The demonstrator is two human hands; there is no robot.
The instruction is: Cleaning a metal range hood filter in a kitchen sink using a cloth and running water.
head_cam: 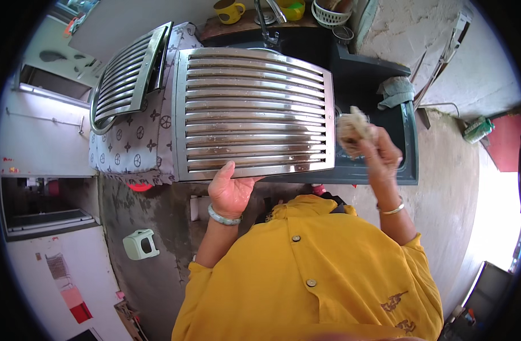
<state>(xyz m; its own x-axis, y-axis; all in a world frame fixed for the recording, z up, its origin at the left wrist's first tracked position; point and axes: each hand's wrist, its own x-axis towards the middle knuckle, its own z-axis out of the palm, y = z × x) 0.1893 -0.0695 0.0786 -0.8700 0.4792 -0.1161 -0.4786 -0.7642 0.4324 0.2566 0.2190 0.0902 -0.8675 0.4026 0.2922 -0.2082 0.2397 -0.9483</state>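
A slatted stainless-steel filter panel, wet with small drops, lies in front of me over the left part of a dark sink. My left hand grips its near edge, thumb on top and the fingers mostly hidden underneath. To the right of the panel, my right hand holds a crumpled, beige scrubbing cloth above the basin, a little blurred. A second slatted metal panel leans at the left on a patterned cloth cover, with a rounded metal rim partly showing beneath it.
Behind the panel stands a faucet, with a yellow mug, a white basket and a small strainer nearby. A grey rag hangs over the sink's right rim. On the floor at left is a pale green stool.
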